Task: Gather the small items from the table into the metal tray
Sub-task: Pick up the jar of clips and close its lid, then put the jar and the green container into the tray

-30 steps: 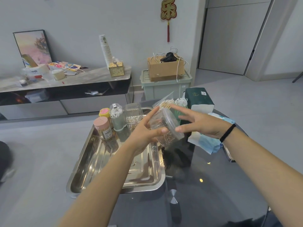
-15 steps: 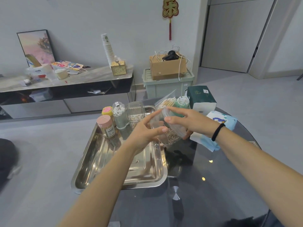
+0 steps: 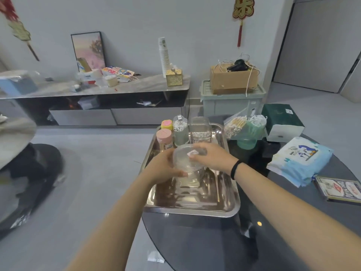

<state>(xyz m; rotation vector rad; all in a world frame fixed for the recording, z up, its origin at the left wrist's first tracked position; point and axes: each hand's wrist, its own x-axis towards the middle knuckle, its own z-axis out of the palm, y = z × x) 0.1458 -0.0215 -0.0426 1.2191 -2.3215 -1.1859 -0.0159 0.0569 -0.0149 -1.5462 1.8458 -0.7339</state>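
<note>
A shiny metal tray (image 3: 192, 208) sits at the left edge of the dark glass table. Over its middle, both hands hold a clear plastic jar (image 3: 184, 160) upright. My left hand (image 3: 163, 170) grips the jar's left side and my right hand (image 3: 214, 158) holds its right side and lid. At the tray's far end stand a pink-lidded container (image 3: 164, 138), a yellow-lidded one (image 3: 166, 124), a clear cotton-swab holder (image 3: 180, 131) and a clear jar (image 3: 201, 130).
On the table to the right of the tray are a green cup of cotton swabs (image 3: 247, 132), a green tissue pack (image 3: 282, 122), a blue wet-wipe pack (image 3: 300, 163) and a card box (image 3: 340, 189). A low cabinet (image 3: 97, 92) stands against the wall.
Both hands carried the clear jar left from above the tray's right rim to over the tray's middle and turned it upright. The camera view also shifted left.
</note>
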